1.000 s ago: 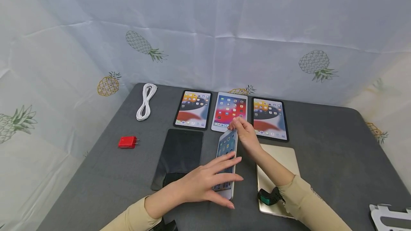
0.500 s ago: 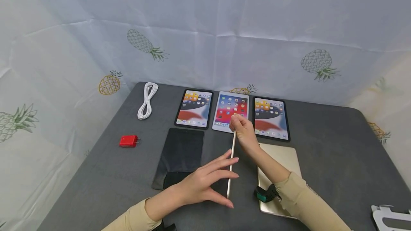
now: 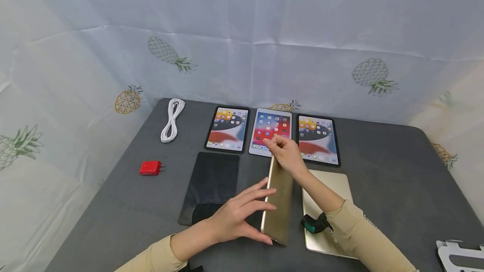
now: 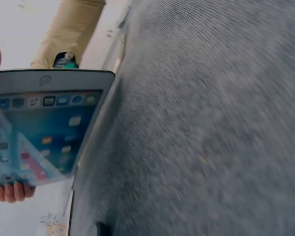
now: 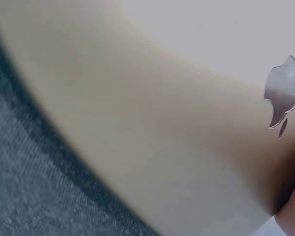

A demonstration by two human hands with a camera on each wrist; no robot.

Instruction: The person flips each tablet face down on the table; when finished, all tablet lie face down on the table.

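A gold tablet stands tilted on its long edge near the middle of the grey surface, its gold back turned toward the head camera. The right hand pinches the tablet's far end, fingers curled over the top corner, so that grip is clamped on the tablet. The left hand rests with straight, spread fingers against the near part of the screen side, its grip apart and only pressing (the left wrist view shows the lit screen with fingertips at its far edge). The right wrist view is filled with the gold back and its logo.

Just left of the tablet lies a dark tablet, and just right a second gold tablet lies face down under the right forearm. Behind them three lit tablets sit in a row: left, middle, right. A coiled white cable and a red charger lie well apart to the left.
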